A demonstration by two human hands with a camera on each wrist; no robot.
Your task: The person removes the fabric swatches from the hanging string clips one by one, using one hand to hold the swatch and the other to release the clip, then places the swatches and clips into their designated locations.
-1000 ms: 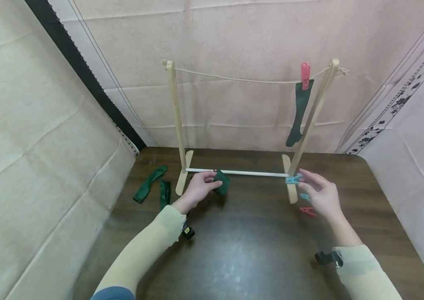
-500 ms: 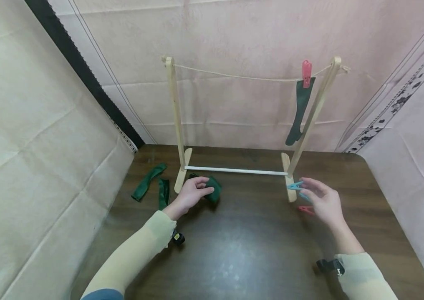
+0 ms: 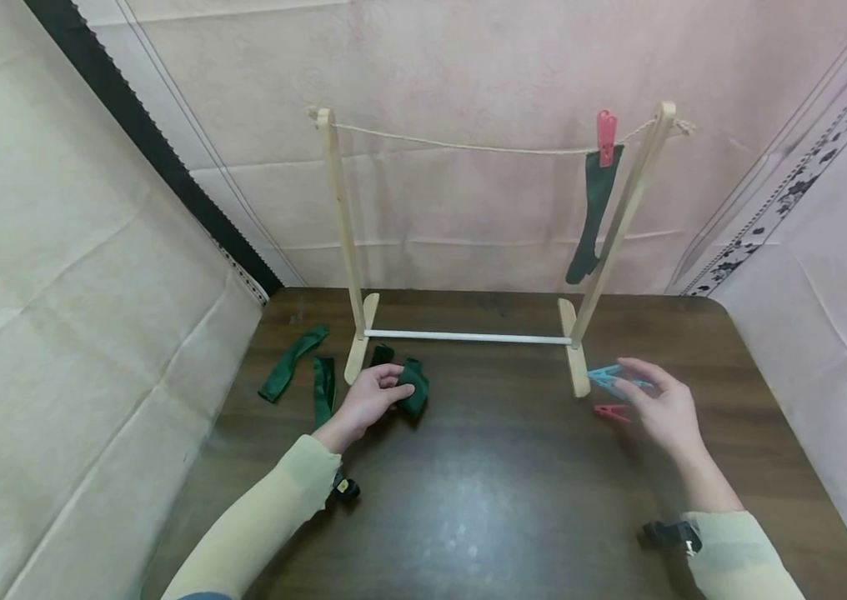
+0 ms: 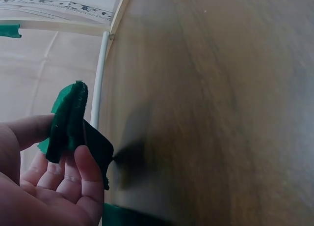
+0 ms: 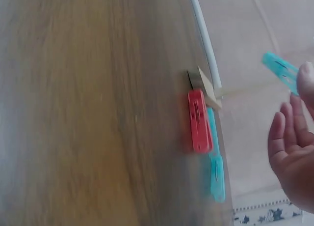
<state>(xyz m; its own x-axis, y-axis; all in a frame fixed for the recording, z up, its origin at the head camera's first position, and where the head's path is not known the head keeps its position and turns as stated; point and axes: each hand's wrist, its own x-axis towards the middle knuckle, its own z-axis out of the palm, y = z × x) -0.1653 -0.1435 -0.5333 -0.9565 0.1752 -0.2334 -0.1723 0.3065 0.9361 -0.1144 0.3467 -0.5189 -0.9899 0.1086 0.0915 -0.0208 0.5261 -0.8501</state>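
My left hand (image 3: 365, 403) pinches a bunched green sock (image 3: 413, 390) in front of the left end of a wooden drying rack. In the left wrist view, thumb and fingers hold the sock (image 4: 71, 120), with a fold of cloth hanging below. To the right of the rack, my right hand (image 3: 664, 412) pinches a blue clothespin (image 5: 280, 69) between thumb and fingers. Under that hand a red clothespin (image 5: 199, 120) lies on the table beside more blue plastic, a clothespin (image 5: 217, 177). Another green sock (image 3: 598, 217) hangs from the rack's cord by a pink clothespin (image 3: 606, 137).
The rack has two wooden posts (image 3: 624, 221), a slack cord (image 3: 461, 147) and a white bottom rod (image 3: 468, 337). Two green socks (image 3: 292, 362) (image 3: 323, 390) lie left of it on the brown table (image 3: 483, 483). Light cloth walls (image 3: 461, 217) surround the table.
My left hand has drawn left and toward me with the sock, away from the white rod. My right hand has shifted right and slightly nearer with the blue clothespin, off the rack's foot.
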